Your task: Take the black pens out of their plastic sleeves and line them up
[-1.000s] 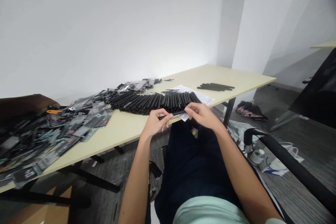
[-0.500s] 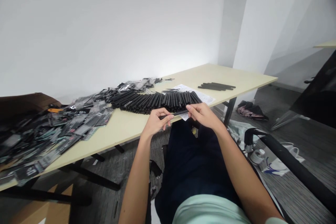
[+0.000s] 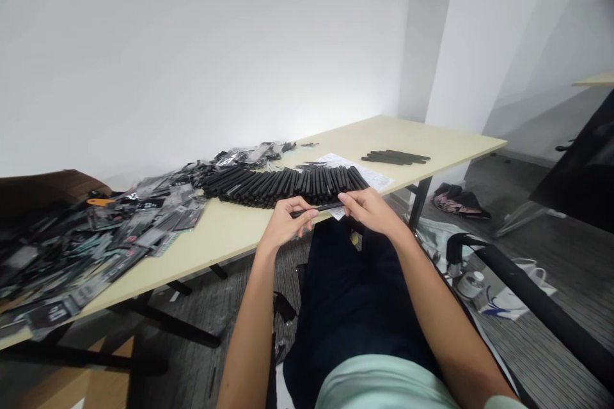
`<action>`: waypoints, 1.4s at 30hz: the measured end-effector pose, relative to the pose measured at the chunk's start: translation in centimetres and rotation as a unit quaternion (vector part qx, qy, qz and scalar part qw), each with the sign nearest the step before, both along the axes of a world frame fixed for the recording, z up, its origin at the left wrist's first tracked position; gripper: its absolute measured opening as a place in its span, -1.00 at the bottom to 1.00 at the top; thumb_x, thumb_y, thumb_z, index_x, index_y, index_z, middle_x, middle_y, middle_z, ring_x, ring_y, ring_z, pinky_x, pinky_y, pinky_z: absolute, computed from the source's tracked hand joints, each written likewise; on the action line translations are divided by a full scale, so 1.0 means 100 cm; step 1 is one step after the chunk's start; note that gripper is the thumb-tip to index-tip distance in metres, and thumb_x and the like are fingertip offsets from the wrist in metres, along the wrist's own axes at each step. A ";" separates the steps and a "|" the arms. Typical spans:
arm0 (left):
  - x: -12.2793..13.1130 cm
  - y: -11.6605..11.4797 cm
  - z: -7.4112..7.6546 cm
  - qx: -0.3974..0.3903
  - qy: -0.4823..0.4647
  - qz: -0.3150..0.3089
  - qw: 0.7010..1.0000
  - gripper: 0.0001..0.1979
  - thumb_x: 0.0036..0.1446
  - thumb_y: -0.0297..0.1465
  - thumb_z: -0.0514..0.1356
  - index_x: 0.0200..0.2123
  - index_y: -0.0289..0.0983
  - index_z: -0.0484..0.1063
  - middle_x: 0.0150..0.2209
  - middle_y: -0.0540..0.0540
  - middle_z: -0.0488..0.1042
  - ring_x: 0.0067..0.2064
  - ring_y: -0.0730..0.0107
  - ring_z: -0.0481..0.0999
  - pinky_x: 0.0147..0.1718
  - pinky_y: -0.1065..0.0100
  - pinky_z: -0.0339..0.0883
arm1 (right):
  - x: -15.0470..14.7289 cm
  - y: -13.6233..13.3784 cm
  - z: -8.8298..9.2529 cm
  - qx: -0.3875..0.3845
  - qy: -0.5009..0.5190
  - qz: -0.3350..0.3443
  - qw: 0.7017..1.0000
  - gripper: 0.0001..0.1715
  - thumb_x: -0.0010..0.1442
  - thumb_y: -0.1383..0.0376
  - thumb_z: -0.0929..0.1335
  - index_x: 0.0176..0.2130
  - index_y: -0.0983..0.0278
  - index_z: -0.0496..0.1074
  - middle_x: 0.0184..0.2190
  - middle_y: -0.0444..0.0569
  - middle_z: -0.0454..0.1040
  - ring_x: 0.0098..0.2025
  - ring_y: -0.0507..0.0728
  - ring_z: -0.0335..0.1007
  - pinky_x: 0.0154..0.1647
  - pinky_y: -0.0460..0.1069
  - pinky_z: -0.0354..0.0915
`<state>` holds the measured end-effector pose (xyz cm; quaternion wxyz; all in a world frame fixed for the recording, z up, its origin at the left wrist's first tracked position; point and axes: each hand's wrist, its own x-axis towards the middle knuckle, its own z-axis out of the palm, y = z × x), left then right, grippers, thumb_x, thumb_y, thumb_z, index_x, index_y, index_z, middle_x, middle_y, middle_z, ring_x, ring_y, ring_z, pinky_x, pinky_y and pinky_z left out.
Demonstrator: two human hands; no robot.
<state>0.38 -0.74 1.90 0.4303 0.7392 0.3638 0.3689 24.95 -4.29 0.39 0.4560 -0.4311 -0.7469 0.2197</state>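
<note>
above the table edge (image 3: 268, 249), two hands (image 3: 326, 214) pinch one black rod (image 3: 319, 208).

Torn black-and-silver packets (image 3: 96, 236) are heaped on the left of a cream table (image 3: 407, 137); a printed sheet (image 3: 369, 174) is laid beyond; dark clothing (image 3: 458, 200) is piled on grey carpet (image 3: 566, 249).

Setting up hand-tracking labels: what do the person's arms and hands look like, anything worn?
The left hand and right hand are bare, with no gloves, and no watch or band shows. Both forearms are uncovered. Only a pale mint sleeve edge shows, at the bottom of the view.
</note>
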 end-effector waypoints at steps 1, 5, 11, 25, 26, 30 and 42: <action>0.000 0.000 0.000 0.001 -0.001 0.000 1.000 -0.57 0.13 -0.07 0.40 -0.37 -0.33 0.43 -0.57 -0.02 0.52 -0.70 0.57 0.33 -0.69 0.50 0.18 | 0.000 0.000 0.000 -0.009 0.016 0.004 1.000 -0.37 0.45 -0.08 0.22 -0.47 0.25 0.43 -0.65 -0.13 0.35 -0.57 0.05 0.27 -0.45 -0.02 0.17; 0.001 -0.001 0.001 0.004 -0.008 0.001 1.000 -0.57 0.14 -0.06 0.39 -0.37 -0.32 0.42 -0.58 -0.01 0.51 -0.71 0.59 0.30 -0.69 0.50 0.15 | 0.001 0.001 -0.003 -0.036 0.072 0.028 0.996 -0.59 0.33 -0.05 0.38 -0.19 0.25 0.49 -0.49 -0.10 0.48 -0.52 0.07 0.35 -0.49 -0.04 0.20; 0.000 -0.001 0.002 0.003 -0.002 0.001 1.000 -0.58 0.13 -0.08 0.40 -0.38 -0.32 0.42 -0.58 0.00 0.50 -0.70 0.60 0.28 -0.69 0.50 0.14 | 0.001 0.000 -0.004 -0.014 0.034 0.034 0.999 -0.46 0.40 -0.05 0.30 -0.46 0.25 0.41 -0.63 -0.14 0.33 -0.56 0.04 0.21 -0.49 -0.04 0.12; -0.001 0.001 -0.001 0.006 -0.002 -0.002 1.000 -0.62 0.16 -0.11 0.39 -0.35 -0.33 0.45 -0.55 0.00 0.50 -0.68 0.59 0.30 -0.67 0.51 0.17 | 0.000 0.000 -0.002 -0.024 0.053 0.033 0.998 -0.52 0.41 -0.05 0.29 -0.28 0.25 0.49 -0.54 -0.11 0.47 -0.52 0.07 0.36 -0.43 -0.03 0.22; 0.000 0.001 -0.001 0.008 -0.003 -0.002 1.000 -0.62 0.17 -0.11 0.38 -0.35 -0.33 0.45 -0.56 0.00 0.49 -0.68 0.59 0.30 -0.67 0.51 0.16 | 0.000 0.000 -0.003 -0.025 0.063 0.038 0.997 -0.59 0.39 -0.03 0.33 -0.22 0.25 0.49 -0.50 -0.10 0.50 -0.50 0.08 0.38 -0.44 -0.03 0.23; 0.000 0.001 0.000 0.006 0.000 -0.002 1.000 -0.61 0.17 -0.10 0.38 -0.36 -0.33 0.45 -0.56 0.00 0.49 -0.68 0.59 0.30 -0.67 0.51 0.15 | 0.001 0.001 -0.003 -0.019 0.044 0.040 0.998 -0.61 0.41 0.01 0.31 -0.28 0.24 0.46 -0.51 -0.09 0.49 -0.50 0.08 0.37 -0.43 -0.03 0.21; -0.001 0.001 0.000 0.005 -0.003 -0.014 1.000 -0.61 0.21 -0.10 0.36 -0.36 -0.35 0.46 -0.56 -0.03 0.51 -0.66 0.59 0.33 -0.64 0.51 0.19 | 0.000 0.001 -0.003 0.010 0.018 -0.008 1.000 -0.50 0.45 0.02 0.27 -0.42 0.25 0.43 -0.63 -0.14 0.38 -0.57 0.05 0.27 -0.45 -0.03 0.15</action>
